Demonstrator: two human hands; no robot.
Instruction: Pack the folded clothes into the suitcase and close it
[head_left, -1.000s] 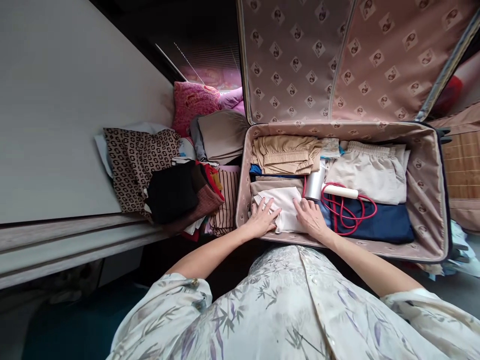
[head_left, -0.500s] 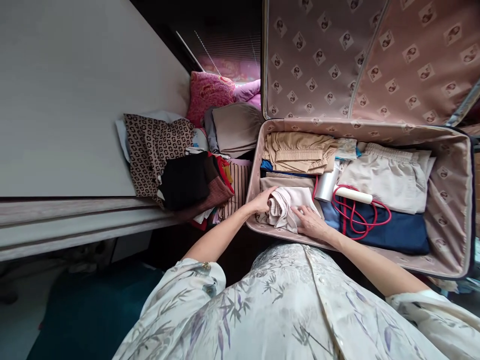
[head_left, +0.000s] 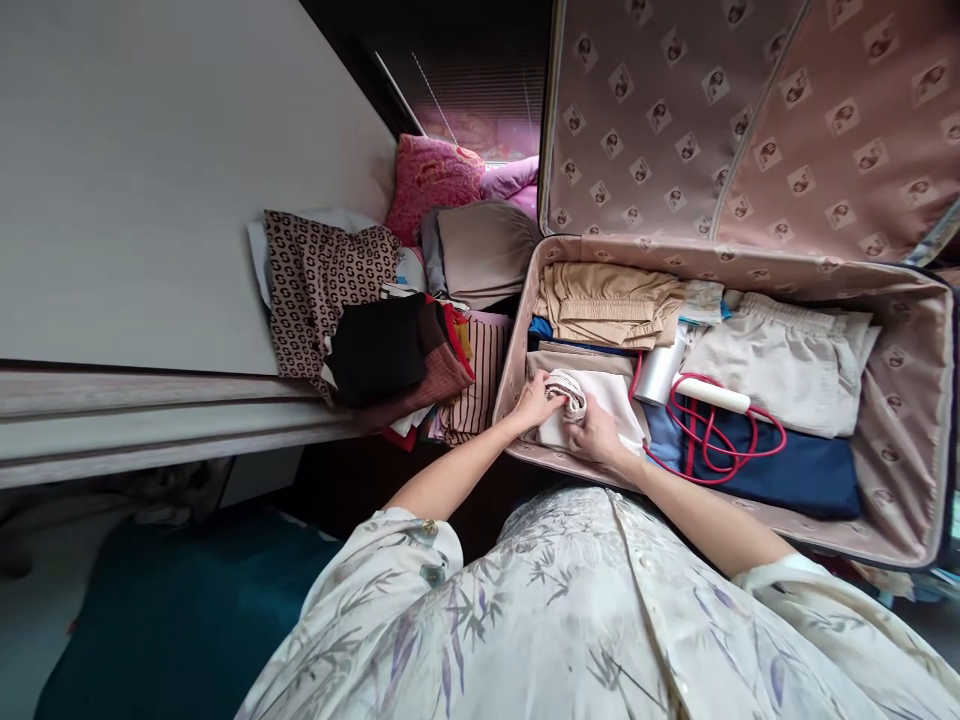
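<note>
Both forearms (head_left: 457, 468) cross the suitcase's (head_left: 911, 440) near edge, angled inward | right hand (head_left: 598, 432): fingers bent, pinching the rolled cloth (head_left: 570, 388) at its right side | left hand (head_left: 535, 402): fingers curled, gripping its left side | rolled cloth: near-left corner, between hands | tan garment (head_left: 604, 308): far-left corner | lid (head_left: 660, 120): raised at far edge

A home, shown by the pink cushion (head_left: 435, 185), piled clothes (head_left: 379, 345) and suitcase (head_left: 904, 430).

Head-worn view, facing forward and down, open suitcase (head_left: 904, 420) near below
</note>
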